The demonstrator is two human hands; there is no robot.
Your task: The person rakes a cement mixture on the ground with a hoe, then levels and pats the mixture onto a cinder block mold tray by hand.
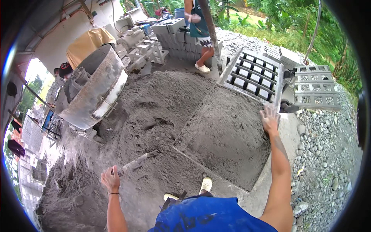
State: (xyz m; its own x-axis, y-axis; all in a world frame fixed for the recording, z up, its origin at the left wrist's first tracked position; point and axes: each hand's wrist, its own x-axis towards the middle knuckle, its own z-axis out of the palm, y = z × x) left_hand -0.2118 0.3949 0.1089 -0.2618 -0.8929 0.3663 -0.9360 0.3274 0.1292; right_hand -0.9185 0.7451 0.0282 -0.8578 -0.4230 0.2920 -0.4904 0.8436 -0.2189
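Note:
My left hand (111, 178) is closed round the handle of a long flat-bladed tool (135, 164), its tip over the loose grey mix. Damp grey mix (224, 135) fills a rectangular frame with thin edges (210, 170) in front of me. My right hand (269, 119) has its fingers spread at the far right corner of that frame, beside the metal block mould; whether it presses on the rim I cannot tell. The mould (253, 75) is a grid with dark slots around pale squares, and it adjoins the frame's far side.
A big heap of mix (154, 100) spreads left of the frame, below a rusty round mixer drum (94, 91). A slatted metal rack (317, 87) stands right of the mould, above gravel (324, 154). Behind are stacked hollow blocks (179, 42), a slanting post (213, 34) and another person (199, 31).

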